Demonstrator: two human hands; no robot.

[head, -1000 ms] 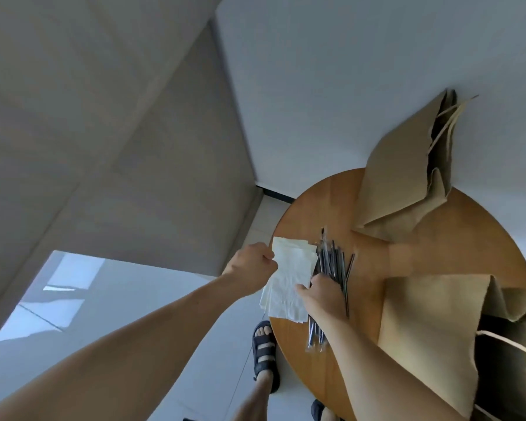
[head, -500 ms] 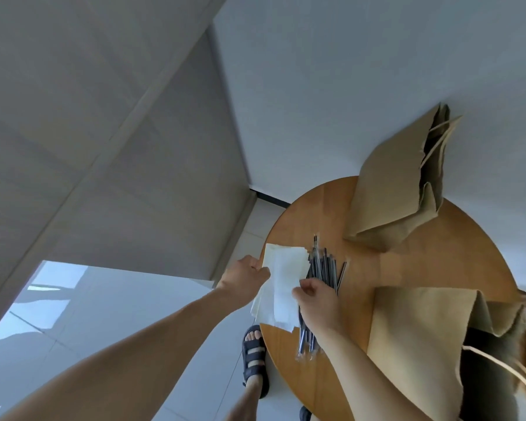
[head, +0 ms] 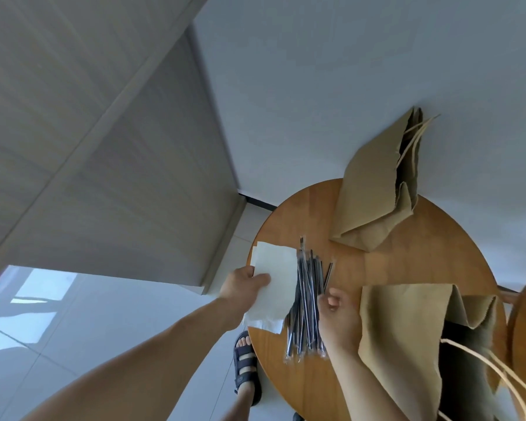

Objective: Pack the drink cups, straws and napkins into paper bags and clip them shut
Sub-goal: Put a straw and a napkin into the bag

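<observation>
**A:** What has changed in the last second?

**B:** The right hand (head: 339, 314) has come off the straws (head: 307, 299) and moved right, to the edge of the near paper bag (head: 401, 329). The left hand (head: 243, 287) has taken the napkins (head: 275, 287) at the left edge of the table (head: 407, 262), thumb pressed on top and fingers hidden beneath.

**A:** Meaning?

**B:** I'd judge the napkins go into that bag next. No cups show, and the bag's mouth is too dark to read.

**A:** And the right fingers?

**B:** Loosely curled. I cannot tell whether they pinch a stray straw.

**A:** Materials?

**B:** The napkins are soft, white and limp where they overhang. The straws are thin and dark in glossy clear wrap, piled between the hands. Both bags are creased brown paper with cord handles, and the far paper bag (head: 374, 192) is slumped. The table is round, varnished wood
</observation>
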